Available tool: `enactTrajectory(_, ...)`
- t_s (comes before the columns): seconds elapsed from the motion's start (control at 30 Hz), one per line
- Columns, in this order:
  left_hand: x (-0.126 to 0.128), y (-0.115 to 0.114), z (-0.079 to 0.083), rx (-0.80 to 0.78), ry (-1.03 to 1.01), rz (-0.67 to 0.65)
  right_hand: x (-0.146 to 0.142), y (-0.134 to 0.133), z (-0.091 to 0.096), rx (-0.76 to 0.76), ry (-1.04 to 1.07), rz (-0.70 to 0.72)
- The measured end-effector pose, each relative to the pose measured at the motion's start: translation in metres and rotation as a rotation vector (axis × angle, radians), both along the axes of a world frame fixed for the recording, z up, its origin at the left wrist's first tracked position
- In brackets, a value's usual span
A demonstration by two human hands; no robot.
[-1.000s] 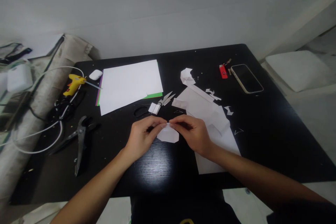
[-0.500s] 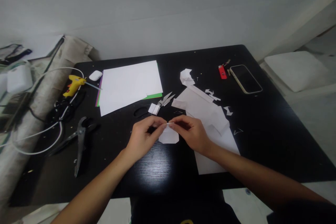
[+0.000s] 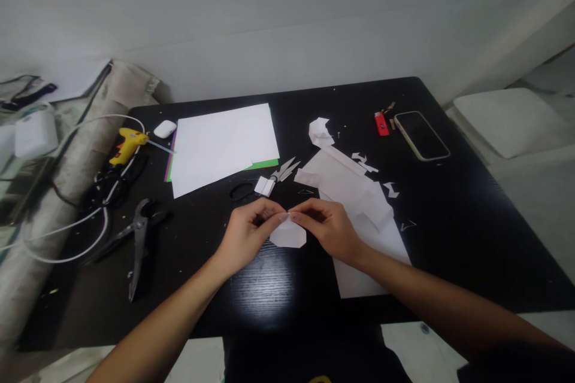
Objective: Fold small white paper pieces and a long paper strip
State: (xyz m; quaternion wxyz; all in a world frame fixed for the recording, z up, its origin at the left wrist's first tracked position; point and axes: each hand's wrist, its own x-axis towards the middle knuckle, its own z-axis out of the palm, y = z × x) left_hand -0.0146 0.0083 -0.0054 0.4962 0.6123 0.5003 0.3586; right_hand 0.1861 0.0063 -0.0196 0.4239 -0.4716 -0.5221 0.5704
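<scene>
Between my two hands hangs a small piece of white paper (image 3: 288, 235) with clipped lower corners. My left hand (image 3: 248, 231) pinches its top edge with thumb and forefinger. From the other side, my right hand (image 3: 329, 230) pinches the same edge, and the fingertips of both hands almost meet. Just beyond my hands lie the scissors (image 3: 286, 169), blades spread, with a small folded white paper (image 3: 265, 185) over them. White paper sheets and offcuts (image 3: 345, 185) lie beside my right hand.
Stacked white and coloured sheets (image 3: 224, 146) lie at the back left of the black table (image 3: 471, 239). Left of them are a yellow glue gun (image 3: 130, 142), a white case (image 3: 165, 128) and pliers-like black cutters (image 3: 140, 227). A red lighter (image 3: 381, 124) and phone (image 3: 422, 134) lie right.
The small paper has tilted slightly between my fingertips, and its top edge is now more covered by them. Both hands stay nearly in place; the other things have not moved.
</scene>
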Motion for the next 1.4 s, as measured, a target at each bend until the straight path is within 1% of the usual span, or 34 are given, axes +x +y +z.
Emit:
enactTrajectory(0.1, 0.0011, 0.0006, 0.001, -0.012, -0.012, 0.006, 0.0005, 0.0017, 0.0017, -0.027, 0.026, 0.018)
enactTrajectory(0.2, 0.0014, 0.0028, 0.0023, -0.056, -0.037, 0.022, 0.0012, 0.0025, 0.0031, -0.01, 0.022, 0.033)
enactTrajectory(0.33, 0.0003, 0.0062, 0.0046, -0.157, -0.11, 0.044, 0.0022, 0.0003, 0.0029, 0.096, 0.029, 0.035)
enactTrajectory(0.43, -0.0013, 0.007, 0.0054, -0.226, -0.163, 0.05, 0.0023, -0.0021, 0.0011, 0.194, 0.045, 0.085)
enactTrajectory(0.53, -0.003, 0.0076, 0.0047, -0.265, -0.202, 0.048, 0.0015, -0.0029, -0.0012, 0.216, 0.059, 0.105)
enactTrajectory(0.73, -0.0041, 0.0094, 0.0033, -0.249, -0.334, -0.038, 0.0006, 0.0003, -0.0017, 0.042, 0.157, 0.036)
enactTrajectory(0.87, -0.002, 0.007, 0.0022, -0.23, -0.406, -0.091, 0.0011, 0.0022, 0.0014, 0.008, 0.148, 0.012)
enactTrajectory(0.97, 0.0003, 0.0044, 0.0007, -0.197, -0.421, -0.087, 0.001, 0.0023, 0.0026, 0.001, 0.145, 0.005)
enactTrajectory(1.13, 0.0034, 0.0023, 0.0004, -0.138, -0.384, -0.059, -0.0002, 0.0017, 0.0017, 0.008, 0.095, -0.018)
enactTrajectory(1.23, 0.0043, 0.0016, 0.0013, -0.115, -0.363, -0.052, -0.0007, 0.0009, 0.0012, 0.013, 0.127, -0.013)
enactTrajectory(1.4, 0.0024, 0.0001, 0.0006, -0.072, -0.244, -0.006, -0.0006, -0.0006, -0.0009, 0.032, 0.154, 0.0)
